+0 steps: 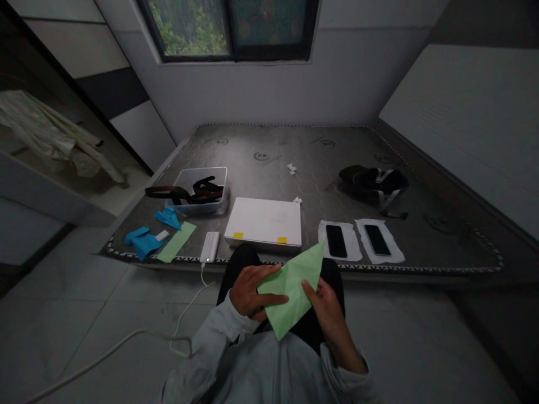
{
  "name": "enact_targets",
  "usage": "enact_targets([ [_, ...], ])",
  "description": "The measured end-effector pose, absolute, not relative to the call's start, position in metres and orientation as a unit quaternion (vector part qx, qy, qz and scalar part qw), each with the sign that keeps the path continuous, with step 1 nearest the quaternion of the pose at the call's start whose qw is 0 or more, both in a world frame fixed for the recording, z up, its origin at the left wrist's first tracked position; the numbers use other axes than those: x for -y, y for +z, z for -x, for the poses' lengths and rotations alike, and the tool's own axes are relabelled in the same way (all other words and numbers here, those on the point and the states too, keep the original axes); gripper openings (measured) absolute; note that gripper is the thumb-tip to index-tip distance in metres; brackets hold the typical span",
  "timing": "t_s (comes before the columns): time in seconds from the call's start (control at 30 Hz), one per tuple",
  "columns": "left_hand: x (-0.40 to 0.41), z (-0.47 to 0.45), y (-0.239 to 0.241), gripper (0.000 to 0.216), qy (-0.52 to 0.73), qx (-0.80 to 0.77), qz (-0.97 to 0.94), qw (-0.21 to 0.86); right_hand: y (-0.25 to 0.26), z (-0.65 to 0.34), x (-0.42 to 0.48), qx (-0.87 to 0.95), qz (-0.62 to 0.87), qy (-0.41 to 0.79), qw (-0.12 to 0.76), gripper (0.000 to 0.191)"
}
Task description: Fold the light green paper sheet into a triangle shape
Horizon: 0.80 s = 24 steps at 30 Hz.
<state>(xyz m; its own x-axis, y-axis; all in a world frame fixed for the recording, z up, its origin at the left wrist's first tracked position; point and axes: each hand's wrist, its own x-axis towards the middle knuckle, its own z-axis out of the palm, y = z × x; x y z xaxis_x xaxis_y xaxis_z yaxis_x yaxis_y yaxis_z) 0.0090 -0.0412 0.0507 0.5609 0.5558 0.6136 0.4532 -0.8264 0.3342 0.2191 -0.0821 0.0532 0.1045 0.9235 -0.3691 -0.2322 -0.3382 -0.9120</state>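
Observation:
A creased sheet of light green paper [295, 280], folded into a kite-like shape, is held above my lap. My left hand [252, 292] grips its left side, with fingers lying across the front and the rest behind it. On the right edge, my right hand [328, 306] pinches the paper, its thumb in front and its other fingers behind. Just beyond my knees lies a white box [264, 220] with two yellow stickers on its front edge.
Left on the mattress [252, 146] are a green paper strip [177, 242], blue folded paper [145, 242], a white power bank [209, 247] with a cable, and a clear bin [202, 209] holding dark straps. Two phones [337, 241] on white wipes and a dark cap [373, 182] lie right.

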Motion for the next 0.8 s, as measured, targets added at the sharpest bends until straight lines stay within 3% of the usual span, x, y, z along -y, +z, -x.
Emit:
enact_targets([
  [0.3, 0.04, -0.006, 0.045, 0.016, 0.418, -0.285, -0.859, 0.077, 0.047, -0.216, 0.085, 0.34, 0.572, 0.589, 0.459, 0.042],
  [0.5, 0.045, -0.02, 0.042, 0.021, 0.396, -0.495, -0.703, 0.323, 0.059, -0.209, 0.083, 0.296, 0.559, 0.633, 0.447, 0.048],
  [0.63, 0.045, -0.03, 0.038, 0.025, 0.381, -0.534, -0.614, 0.438, 0.062, -0.207, 0.081, 0.282, 0.556, 0.632, 0.46, 0.05],
  [0.8, 0.042, -0.02, 0.039, 0.021, 0.406, -0.418, -0.733, 0.351, 0.055, -0.213, 0.084, 0.301, 0.561, 0.607, 0.476, 0.045],
])
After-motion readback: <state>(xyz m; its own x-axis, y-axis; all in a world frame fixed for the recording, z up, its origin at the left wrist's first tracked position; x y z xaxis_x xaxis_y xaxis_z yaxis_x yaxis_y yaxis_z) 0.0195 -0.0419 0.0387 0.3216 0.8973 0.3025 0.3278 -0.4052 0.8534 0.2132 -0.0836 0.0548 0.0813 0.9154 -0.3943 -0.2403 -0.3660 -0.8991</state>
